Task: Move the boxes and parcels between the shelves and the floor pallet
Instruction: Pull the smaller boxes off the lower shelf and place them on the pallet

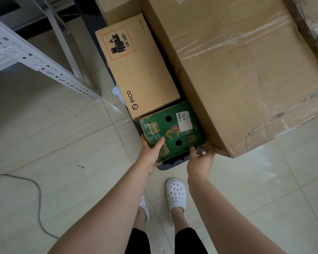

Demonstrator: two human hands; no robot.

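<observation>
Head view, the only one we've got: the green box (173, 131) is down at the near end of the dark floor pallet (165, 166), tucked into the gap between the PICO box (141, 70) behind it and the big taped carton (246, 70) on its right; it touches or nearly touches both, so there's no side access, which is probably why both hands come at it from the near edge. Our left hand (151, 154) holds the near left corner, thumb laid over the top face and the rest wrapped down the side; solid grip. Our right hand (200, 162) is at the near right corner, thumb against the lower edge, fingers slipped toward the narrow slot beside the carton; it's blurry there, so we can't tell if it's actually clamped on or just reaching in. Can't say either whether the box is going down or coming up; the white shelf frame (35, 57) stands off to the left, well apart.
</observation>
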